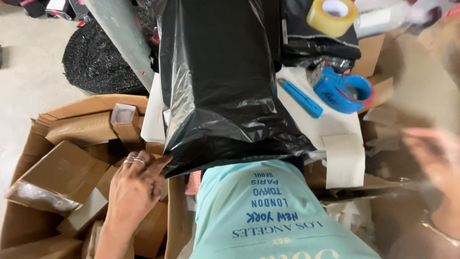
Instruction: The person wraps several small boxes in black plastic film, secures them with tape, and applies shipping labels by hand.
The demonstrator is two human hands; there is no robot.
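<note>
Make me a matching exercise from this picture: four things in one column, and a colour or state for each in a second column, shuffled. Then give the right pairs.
Things:
1. plastic bag
2. tape dispenser
3. roll of tape
4. right hand

Colour or state:
A. blurred, at the right edge
B. yellowish, clear, at the top
C. glossy black, touched by the left hand
D. blue with a red rim

Pairs: 1-C, 2-D, 3-B, 4-A
</note>
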